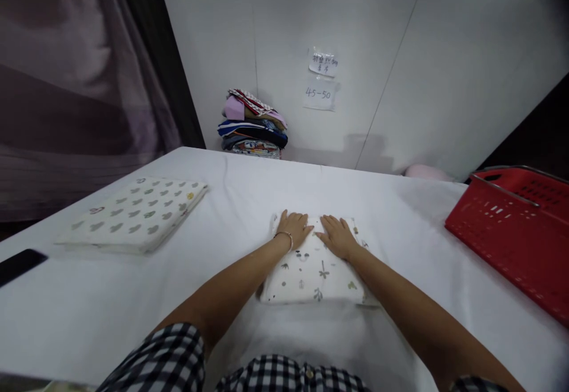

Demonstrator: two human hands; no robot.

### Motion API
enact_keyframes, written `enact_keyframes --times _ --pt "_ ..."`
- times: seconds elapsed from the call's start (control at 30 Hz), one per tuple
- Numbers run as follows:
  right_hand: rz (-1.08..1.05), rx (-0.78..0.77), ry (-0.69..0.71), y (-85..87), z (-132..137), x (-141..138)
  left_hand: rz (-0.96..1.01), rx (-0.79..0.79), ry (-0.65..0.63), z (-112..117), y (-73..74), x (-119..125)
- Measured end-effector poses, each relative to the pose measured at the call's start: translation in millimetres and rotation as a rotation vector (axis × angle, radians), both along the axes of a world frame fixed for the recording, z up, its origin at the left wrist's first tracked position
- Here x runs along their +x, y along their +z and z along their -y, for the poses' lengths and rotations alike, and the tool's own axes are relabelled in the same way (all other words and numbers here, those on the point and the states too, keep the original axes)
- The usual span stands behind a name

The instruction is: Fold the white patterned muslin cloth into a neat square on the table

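A folded white cloth [306, 279] with small grey, brown and green prints lies flat in front of me. My left hand [293, 229] rests palm down on its far left part, fingers spread, with a thin bracelet at the wrist. On the far right part of the same cloth lies my right hand [336, 236], also flat with fingers apart. Both thumbs point toward each other with a small gap between them. Neither hand grips the fabric. The cloth's far edge is partly hidden under the fingers.
A second folded cloth [133, 211] with rows of grey shapes lies at the left, near a black phone-like object [20, 266]. A red basket [511, 232] with a metal handle stands at the right. Stacked fabrics [253, 128] sit against the wall beyond the white table [213, 273].
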State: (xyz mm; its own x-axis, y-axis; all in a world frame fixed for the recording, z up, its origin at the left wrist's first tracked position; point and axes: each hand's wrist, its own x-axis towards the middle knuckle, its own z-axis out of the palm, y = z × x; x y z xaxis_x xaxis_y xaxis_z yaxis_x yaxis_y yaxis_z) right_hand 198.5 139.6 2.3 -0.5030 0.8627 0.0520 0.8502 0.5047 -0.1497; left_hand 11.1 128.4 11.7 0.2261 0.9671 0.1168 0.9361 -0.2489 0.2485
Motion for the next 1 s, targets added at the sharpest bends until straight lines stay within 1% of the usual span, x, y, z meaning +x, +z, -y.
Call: enact_keyframes --times 0.1,0.2,0.27,0.37,0.47,0.53,0.63,0.7,0.77,0.83,0.9,1.0 --pt "-0.032 -0.038 0.003 -5.3 -0.1 -3.3 0.021 -0.085 0.02 -1.7 -1.9 -0.9" --pt "-0.073 -0.096 -0.02 0.6 -2.5 3.8 0.038 -0.078 0.01 -1.8 -2.1 -3.0" --pt "-0.1 -0.085 -0.098 6.8 -0.6 15.4 0.043 -0.064 0.002 -2.1 -2.7 -4.1" --pt "-0.203 -0.044 -0.275 10.5 13.1 42.2 0.057 -0.043 -0.005 -3.0 -4.5 -4.5" --pt "-0.364 -0.072 -0.402 4.6 38.5 69.7 0.056 -0.042 -0.001 -3.5 -5.0 -3.3" --pt "-0.416 -0.103 -0.462 -2.3 57.2 81.9 0.031 -0.049 0.008 -3.2 -4.1 -2.1" --pt "-0.408 -0.167 -0.552 -13.5 77.9 88.6 -0.027 -0.046 0.017 -1.4 -2.6 -0.7" --pt "-0.393 -0.182 -0.577 -20.3 82.1 88.5 -0.052 -0.028 0.016 0.3 -2.1 -0.5" --pt "-0.4 -0.164 -0.551 -25.5 76.7 87.3 -0.061 -0.015 0.023 1.5 -2.1 -1.3" --pt "-0.428 -0.136 -0.498 -27.3 61.7 86.1 -0.065 -0.012 0.055 1.4 -2.1 -2.8" --pt "-0.456 -0.121 -0.442 -24.3 39.9 84.6 -0.076 -0.017 0.118 -0.4 -1.3 -4.6" --pt "-0.476 -0.137 -0.37 -12.5 5.0 80.9 -0.097 -0.048 0.243 -4.1 2.3 -7.7"
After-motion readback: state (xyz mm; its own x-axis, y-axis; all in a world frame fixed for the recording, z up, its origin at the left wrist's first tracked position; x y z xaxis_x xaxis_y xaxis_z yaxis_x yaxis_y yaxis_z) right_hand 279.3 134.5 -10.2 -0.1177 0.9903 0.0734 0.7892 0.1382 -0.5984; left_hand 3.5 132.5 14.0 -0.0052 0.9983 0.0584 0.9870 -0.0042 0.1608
